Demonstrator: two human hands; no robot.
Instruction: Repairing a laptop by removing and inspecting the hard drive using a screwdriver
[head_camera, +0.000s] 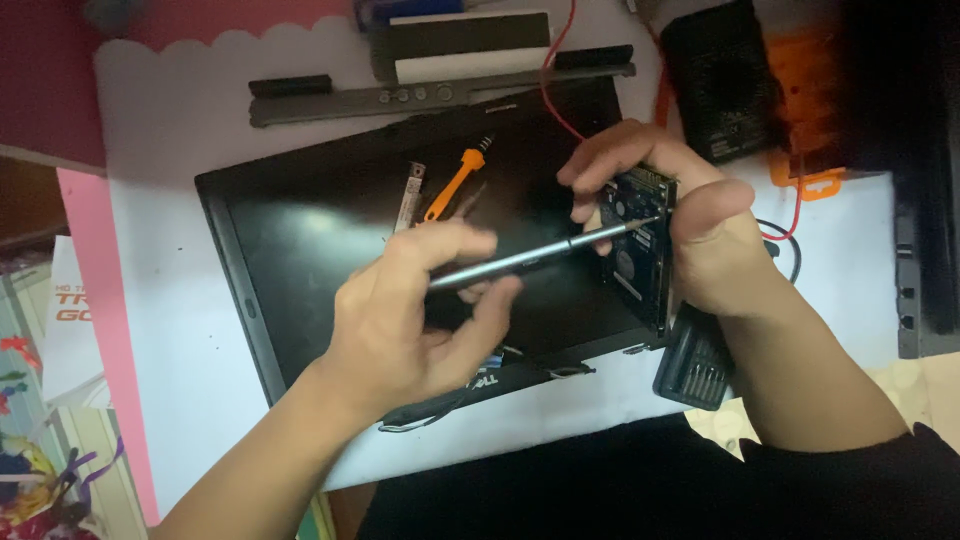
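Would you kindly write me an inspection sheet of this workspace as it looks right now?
Surface: white sheet with a scalloped edge; a black laptop lies flat on it.
Job's things: hard drive held on edge, circuit side showing; slim grey screwdriver, tip at the drive.
Clutter: orange pry tool, small metal bracket, grey hinge strip, black bit case, black and orange device.
Hands: left hand, fingers pinching the screwdriver; right hand gripping the drive.
Cables: red wire, black cable.
Surroundings: pink board, colourful paper at left.
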